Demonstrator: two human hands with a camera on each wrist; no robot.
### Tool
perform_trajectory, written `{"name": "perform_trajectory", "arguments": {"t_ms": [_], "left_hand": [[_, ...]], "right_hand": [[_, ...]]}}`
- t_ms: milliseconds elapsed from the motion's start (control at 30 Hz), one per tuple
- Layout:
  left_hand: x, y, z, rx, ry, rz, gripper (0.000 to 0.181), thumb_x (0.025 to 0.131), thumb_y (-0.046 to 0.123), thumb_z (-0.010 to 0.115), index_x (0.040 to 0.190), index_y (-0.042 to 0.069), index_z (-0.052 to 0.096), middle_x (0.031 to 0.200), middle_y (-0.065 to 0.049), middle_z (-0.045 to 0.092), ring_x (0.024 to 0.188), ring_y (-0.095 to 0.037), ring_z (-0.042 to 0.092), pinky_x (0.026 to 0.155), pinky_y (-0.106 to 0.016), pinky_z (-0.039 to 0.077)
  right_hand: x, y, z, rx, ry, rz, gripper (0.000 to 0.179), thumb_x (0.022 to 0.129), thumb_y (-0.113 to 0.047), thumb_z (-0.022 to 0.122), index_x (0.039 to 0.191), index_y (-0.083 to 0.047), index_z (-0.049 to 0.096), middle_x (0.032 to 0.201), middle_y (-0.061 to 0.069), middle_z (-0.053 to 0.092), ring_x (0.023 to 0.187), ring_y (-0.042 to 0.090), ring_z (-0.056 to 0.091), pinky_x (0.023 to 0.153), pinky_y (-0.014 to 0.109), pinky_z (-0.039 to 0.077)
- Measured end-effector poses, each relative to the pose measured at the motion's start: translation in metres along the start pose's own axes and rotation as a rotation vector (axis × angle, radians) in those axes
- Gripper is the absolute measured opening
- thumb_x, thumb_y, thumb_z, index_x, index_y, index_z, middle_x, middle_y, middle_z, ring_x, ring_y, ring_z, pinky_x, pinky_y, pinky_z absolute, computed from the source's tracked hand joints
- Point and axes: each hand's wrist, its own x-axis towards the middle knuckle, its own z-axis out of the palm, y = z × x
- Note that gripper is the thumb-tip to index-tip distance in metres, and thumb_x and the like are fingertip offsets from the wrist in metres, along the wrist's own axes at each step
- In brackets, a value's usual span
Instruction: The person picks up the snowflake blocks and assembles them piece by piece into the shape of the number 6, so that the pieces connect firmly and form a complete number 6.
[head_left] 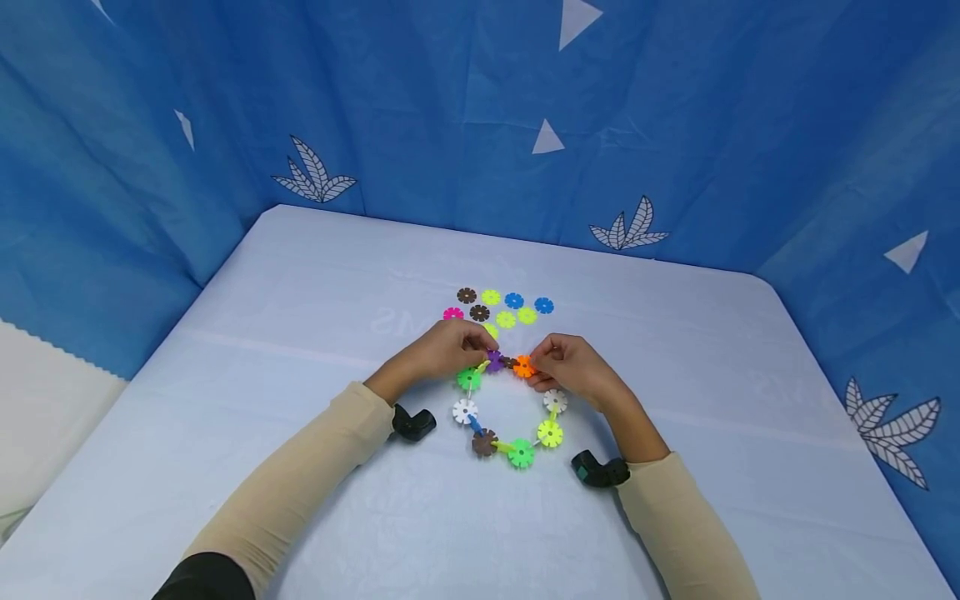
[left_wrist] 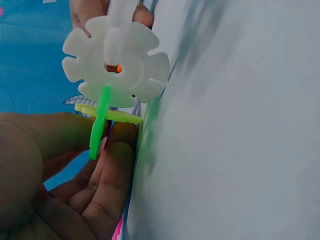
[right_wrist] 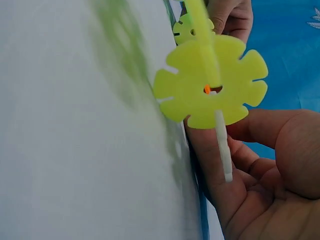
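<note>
Between the two hands, mid-table, bends a chain of notched discs, and I count eight showing their faces: one purple disc, one orange disc, one yellow disc, one brown disc, two green discs and two white discs. Seven more stand edge-on as links: three yellow, two white, one blue, one dark brown. (Whether the loop closes by the right fingers, I can't tell; the hand covers that stretch.) Thin, smooth plastic by the look of it, petal-edged, slotted all round, with a hole in the middle.

And the hands! The left hand pinches the purple disc, thumb and fingertips together; the right hand pinches the orange disc by its outer edge, the dark brown link sitting between the two.

Just beyond the left hand lie nine loose discs: four yellow, two brown, two blue, one pink, flat on the table, one yellow and the pink partly hidden by that hand.

Further out, two beige sleeves, soft and creased, and two black wrist devices, curved and hard-looking. Under it all, a white table with rounded corners and a faint sheen; behind, a wrinkled blue curtain printed with white triangles and three leaf clusters.
</note>
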Motion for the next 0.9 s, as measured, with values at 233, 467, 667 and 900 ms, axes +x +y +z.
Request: {"name": "perform_trajectory", "arguments": {"t_ms": [233,467,667,900], "left_hand": [[-0.0001,0.0,0.0003,0.014,0.007,-0.019,0.018,0.098,0.007,0.067,0.114,0.009,0.075,0.095,0.0,0.067,0.089,-0.019,0.06,0.08,-0.029,0.053],[0.0005,-0.001,0.0007,0.015,0.01,-0.01,0.018,0.098,0.007,0.067,0.114,0.006,0.074,0.093,-0.002,0.066,0.086,-0.019,0.059,0.077,-0.028,0.053],[0.0008,-0.0024,0.0012,0.012,0.01,-0.007,0.018,0.097,0.007,0.067,0.114,0.005,0.073,0.093,-0.002,0.066,0.086,-0.019,0.059,0.077,-0.028,0.053],[0.0004,-0.0017,0.0007,0.009,0.001,-0.011,0.018,0.097,0.006,0.066,0.114,0.005,0.073,0.094,-0.002,0.067,0.086,-0.019,0.059,0.078,-0.028,0.053]], "right_hand": [[0.0,0.0009,-0.001,-0.003,-0.009,-0.012,0.019,0.105,-0.013,0.058,0.113,0.004,0.061,0.097,0.017,0.067,0.079,0.024,0.069,0.074,0.032,0.059],[-0.0006,0.0008,-0.0013,0.005,-0.017,-0.024,0.019,0.105,-0.012,0.057,0.114,0.004,0.061,0.096,0.017,0.067,0.078,0.023,0.069,0.074,0.031,0.059],[-0.001,0.0007,-0.0013,0.007,-0.022,-0.021,0.019,0.105,-0.012,0.056,0.114,0.004,0.061,0.097,0.017,0.066,0.078,0.023,0.069,0.074,0.031,0.059],[-0.0015,0.0011,-0.0017,0.017,-0.029,-0.02,0.02,0.106,-0.012,0.056,0.115,0.004,0.06,0.098,0.017,0.066,0.079,0.024,0.068,0.075,0.031,0.059]]}}
